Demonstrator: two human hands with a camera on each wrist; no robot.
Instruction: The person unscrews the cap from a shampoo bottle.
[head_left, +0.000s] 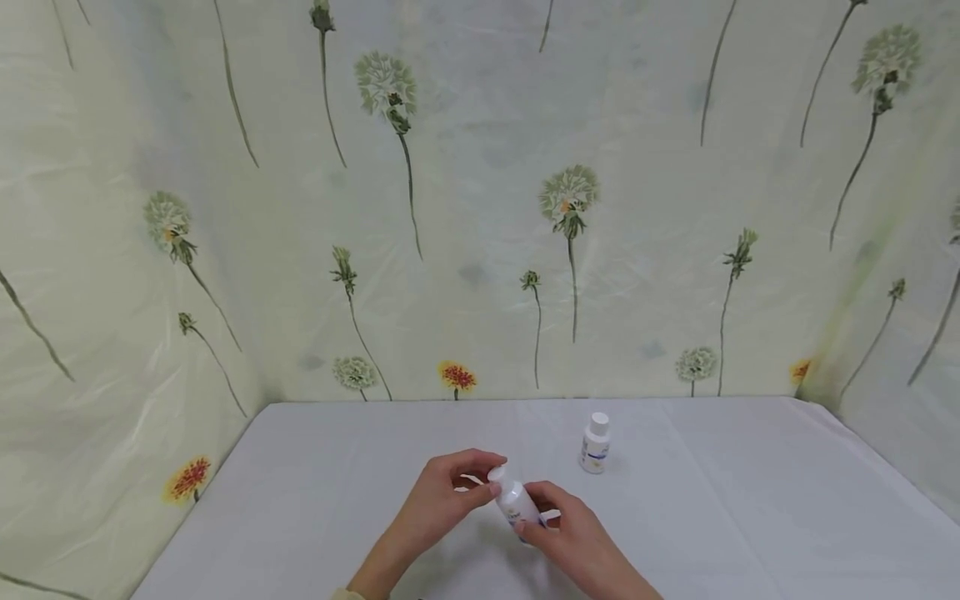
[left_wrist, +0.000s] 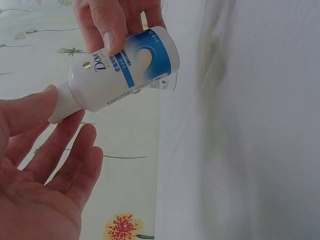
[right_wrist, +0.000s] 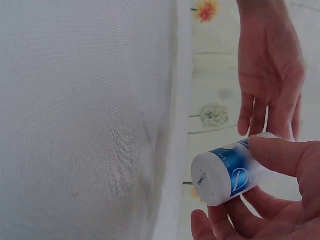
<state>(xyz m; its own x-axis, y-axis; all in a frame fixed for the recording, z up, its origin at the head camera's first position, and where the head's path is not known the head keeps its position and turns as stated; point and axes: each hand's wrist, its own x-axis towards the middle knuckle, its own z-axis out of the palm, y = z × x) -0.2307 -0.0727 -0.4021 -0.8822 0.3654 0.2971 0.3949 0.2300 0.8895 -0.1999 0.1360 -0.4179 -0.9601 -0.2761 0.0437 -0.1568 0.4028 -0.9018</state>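
Note:
A small white Dove bottle (head_left: 516, 503) with a blue label is held tilted above the table, its cap (left_wrist: 64, 103) towards the left hand. The left hand (head_left: 448, 493) pinches that cap between thumb and fingers. Lower down, the right hand (head_left: 564, 528) grips the bottle's body, thumb on one side and fingers on the other. The right wrist view shows the bottle's flat white base (right_wrist: 211, 179). Behind the hands, to the right, a second white bottle (head_left: 595, 444) stands upright with its white cap on.
A white cloth covers the table (head_left: 720, 500). A pale curtain (head_left: 480, 208) printed with dandelions rises behind the table's back edge and along both sides.

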